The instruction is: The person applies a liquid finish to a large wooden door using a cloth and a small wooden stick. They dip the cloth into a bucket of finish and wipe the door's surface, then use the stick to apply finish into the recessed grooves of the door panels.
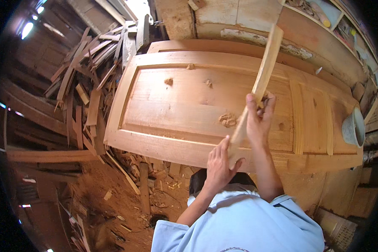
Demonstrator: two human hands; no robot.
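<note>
My right hand [260, 119] grips a long, narrow strip of wood [269, 59], thumb on one side and fingers curled round the other. The strip is tilted, its far end raised above the work and its lower end close to my body. My left hand [219, 166] is beside that lower end, fingers stretched out and thumb apart; whether it touches the strip I cannot tell. Beneath both hands lies a panelled wooden door [155, 103]. Brown lumps, one a larger patch [227, 120] and one a small clump [168, 81], sit on its panel.
A grey bucket [353, 128] stands at the door's right end. Another wooden board [189, 44] shows behind the door. Scrap wood [94, 63] is heaped at the left, with offcuts on the dirt floor [101, 180]. Shelves [342, 25] line the upper right.
</note>
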